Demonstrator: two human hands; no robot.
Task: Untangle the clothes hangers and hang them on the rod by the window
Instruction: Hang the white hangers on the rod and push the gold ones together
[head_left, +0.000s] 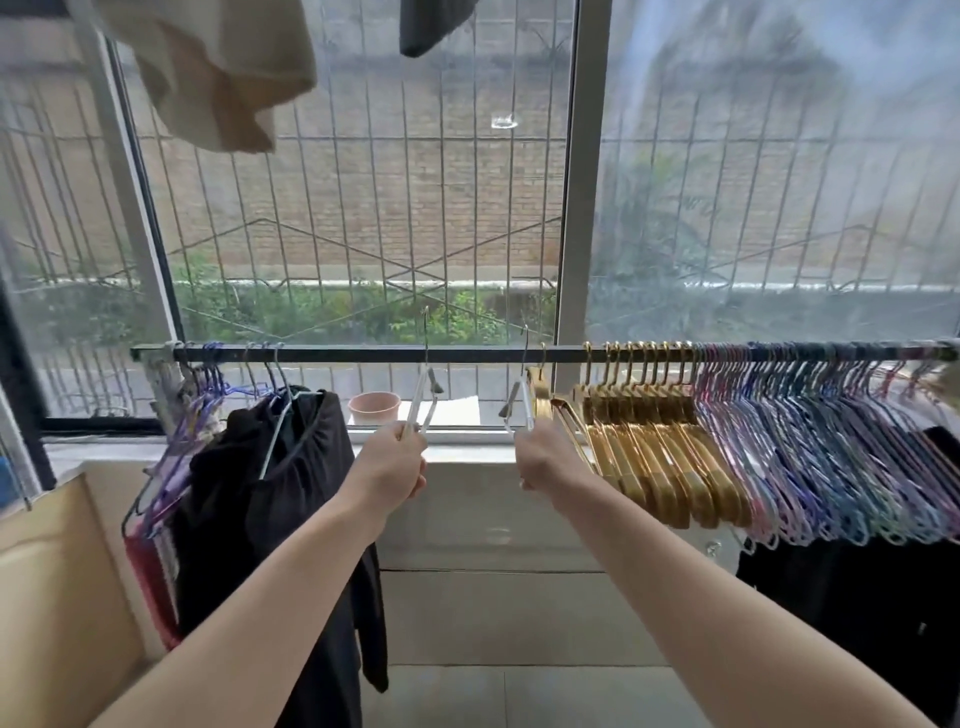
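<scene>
Two hands each held one white hanger up at the rod by the window.

The left hand (392, 465) had its fingers curled round the lower end of a slim white hanger (420, 400), whose thin metal hook rose above the dark, straight rod (363, 354). The right hand (545, 460) gripped a second white hanger (522, 402) the same way, its hook at the rod just beside the gold ones. To the right hung about a dozen glossy gold hangers (649, 447), packed close, then a dense row of thin pink, purple and blue wire hangers (831, 457), too many to count. At the left end, a few purple wire hangers (208, 395) hung beside a soft, gathered black garment (280, 493). One round pink bowl (374, 406) sat on the sill behind.
</scene>
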